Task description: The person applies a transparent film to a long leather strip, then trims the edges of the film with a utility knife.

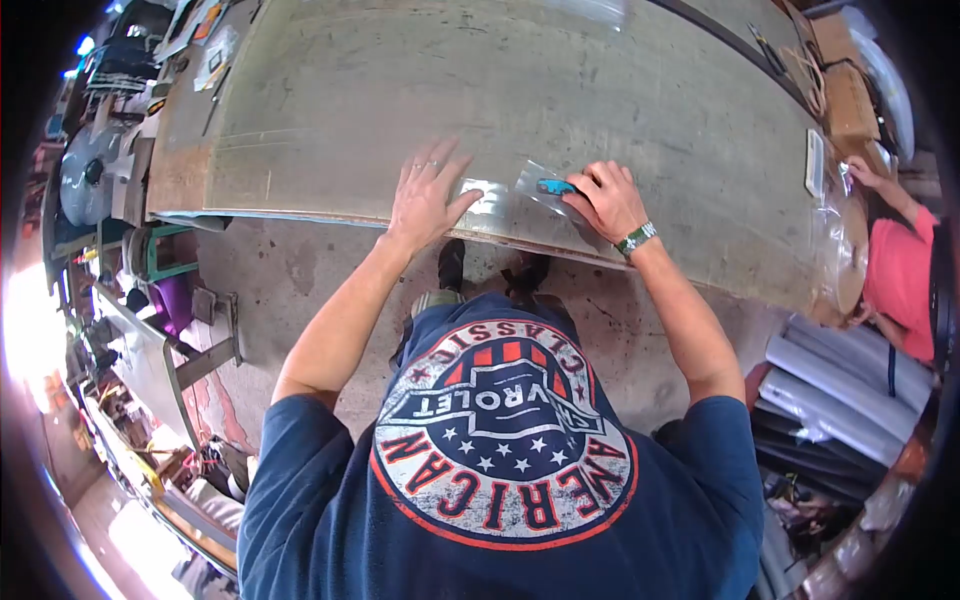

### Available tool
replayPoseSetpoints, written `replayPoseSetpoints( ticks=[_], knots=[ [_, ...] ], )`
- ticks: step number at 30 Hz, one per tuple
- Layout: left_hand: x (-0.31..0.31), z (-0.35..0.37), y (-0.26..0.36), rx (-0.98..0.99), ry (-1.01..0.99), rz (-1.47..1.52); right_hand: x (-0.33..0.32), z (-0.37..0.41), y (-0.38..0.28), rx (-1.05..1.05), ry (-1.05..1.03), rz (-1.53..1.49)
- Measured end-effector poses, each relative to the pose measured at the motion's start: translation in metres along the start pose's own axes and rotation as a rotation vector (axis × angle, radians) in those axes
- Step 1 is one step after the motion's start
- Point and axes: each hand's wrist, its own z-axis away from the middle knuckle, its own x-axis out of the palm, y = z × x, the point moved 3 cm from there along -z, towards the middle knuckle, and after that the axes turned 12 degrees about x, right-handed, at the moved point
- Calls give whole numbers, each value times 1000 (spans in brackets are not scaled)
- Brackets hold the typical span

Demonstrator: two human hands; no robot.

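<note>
My left hand [432, 192] is at the table's near edge, fingers spread and slightly blurred, with nothing in its grasp. Beside its thumb lies a small shiny strip of clear plastic [487, 205]. The fingers of my right hand [606, 198] are closed at one end of a small blue-and-black tool [555, 186], whose exact kind I cannot make out. Under that tool is a piece of clear plastic film [533, 174]. Both hands rest over the worn, greyish table top [380, 90].
At the right, a co-worker's hand [866, 173] is near a roll of clear film [850, 245] by the table's end. Cardboard boxes [848, 100] stand at the back right. Grey rolls [835, 395] lie below. A metal-framed stand [150, 350] is at left.
</note>
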Motion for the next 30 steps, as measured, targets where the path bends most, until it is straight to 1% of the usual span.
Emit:
replayPoseSetpoints(
  ticks=[4,5,8,10,12,14,15,16,17,18,19,20,21,24,25,28,30],
  knots=[
    [4,1,-11,-17,49,37,-3,-7,5,-50,-15,-83],
    [5,1,-12,-30,50,47,-6,-10,5,-28,-41,-97],
    [0,-1,-18,-66,59,79,-12,-26,-12,15,64,-218],
    [-1,-4,-22,-80,86,112,-7,-45,-35,-9,85,-318],
    [-7,-14,-25,-63,193,223,2,-72,-64,77,131,-441],
    [-14,-26,-26,-82,266,309,25,-95,-83,381,-81,-836],
    [-17,-32,-30,-101,263,355,39,-103,-89,531,-195,-1032],
    [-19,-36,-37,-122,259,404,50,-112,-91,558,-210,-1117],
    [-15,-37,-52,-178,212,465,62,-122,-91,583,-228,-1200],
    [-24,-44,-58,-286,162,549,69,-133,-94,607,-251,-1281],
    [-40,-53,-61,-398,114,631,51,-147,-100,641,-273,-1160],
    [-51,-60,-72,-512,69,713,48,-158,-102,644,-262,-1159],
    [-53,-60,-94,-542,-51,806,46,-168,-101,648,-253,-1158],
    [-75,-53,-152,-622,-515,1028,46,-199,-84,709,-199,-1169],
    [-84,-48,-168,-580,-496,1105,46,-206,-74,743,-172,-1177],
    [-100,-21,-221,-733,-693,1293,44,-214,-36,822,-62,-1175],
    [-111,-10,-255,-765,-721,1342,35,-213,-12,920,-2,-1090]
  ],
)
